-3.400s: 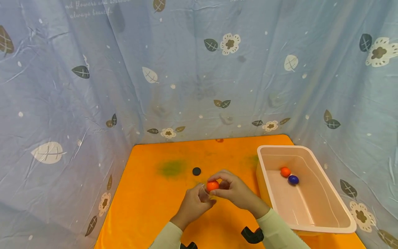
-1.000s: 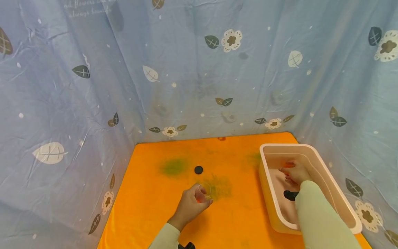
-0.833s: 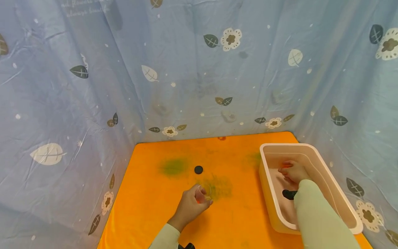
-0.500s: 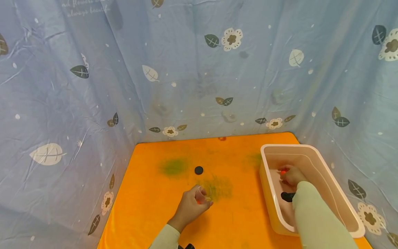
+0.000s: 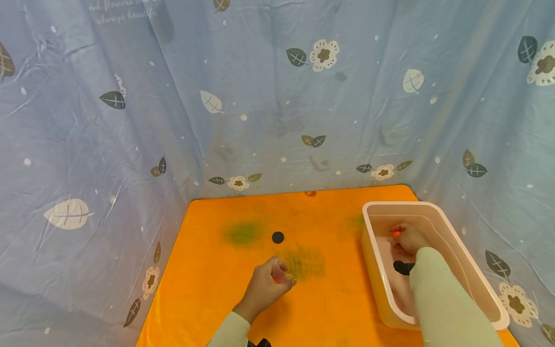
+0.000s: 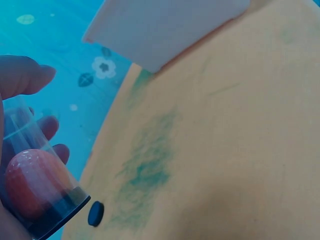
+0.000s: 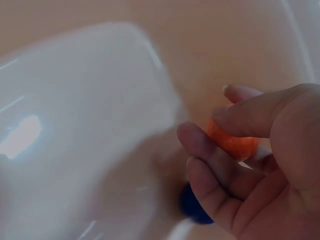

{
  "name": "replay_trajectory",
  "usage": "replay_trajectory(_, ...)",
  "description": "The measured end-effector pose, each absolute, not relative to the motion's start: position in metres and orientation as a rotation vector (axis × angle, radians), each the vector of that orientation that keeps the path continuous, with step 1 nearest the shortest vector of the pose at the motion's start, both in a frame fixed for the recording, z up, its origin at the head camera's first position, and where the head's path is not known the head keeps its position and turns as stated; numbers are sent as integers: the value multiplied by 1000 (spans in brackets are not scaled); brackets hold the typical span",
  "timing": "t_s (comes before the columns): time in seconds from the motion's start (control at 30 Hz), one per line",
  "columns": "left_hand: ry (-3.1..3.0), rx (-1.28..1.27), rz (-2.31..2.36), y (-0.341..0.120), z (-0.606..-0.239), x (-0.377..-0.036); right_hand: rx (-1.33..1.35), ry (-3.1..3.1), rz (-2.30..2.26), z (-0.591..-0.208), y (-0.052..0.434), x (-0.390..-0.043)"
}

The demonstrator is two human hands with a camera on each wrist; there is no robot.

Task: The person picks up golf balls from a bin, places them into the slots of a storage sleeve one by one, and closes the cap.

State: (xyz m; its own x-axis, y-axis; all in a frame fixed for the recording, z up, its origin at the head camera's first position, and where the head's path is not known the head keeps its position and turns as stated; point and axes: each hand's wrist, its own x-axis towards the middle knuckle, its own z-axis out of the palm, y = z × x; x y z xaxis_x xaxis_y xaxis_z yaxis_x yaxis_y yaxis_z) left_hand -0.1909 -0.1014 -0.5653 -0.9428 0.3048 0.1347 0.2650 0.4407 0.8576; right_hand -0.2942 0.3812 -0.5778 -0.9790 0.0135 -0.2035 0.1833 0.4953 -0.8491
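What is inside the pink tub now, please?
Inside the pink tub, the right hand holds an orange ball. A dark blue ball lies under the fingers. The sleeve covers the rest of the tub floor.

evenly and brightly lit from above with soft, faint shadows on the orange mat (image 5: 329,299), bowed by wide-angle distortion toward the head view's edges, blurred and washed with pale glare across the bin wall (image 7: 75,125) in the right wrist view, tinted bluish at left wrist.
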Motion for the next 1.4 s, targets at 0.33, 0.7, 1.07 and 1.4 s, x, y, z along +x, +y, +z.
replay_trajectory(0.33,2623,534,1555,-102,-565,-190,61,2587,-1560,-540,367,-296)
replay_trajectory(0.7,2616,541,1566,-102,-566,-191,18,2638,-1714,-492,331,-288)
replay_trajectory(1.07,2617,555,1583,-102,-566,-193,-182,2623,-1913,-448,275,-263)
replay_trajectory(1.4,2604,532,1578,-99,-565,-192,-369,2443,-2022,-441,228,-239)
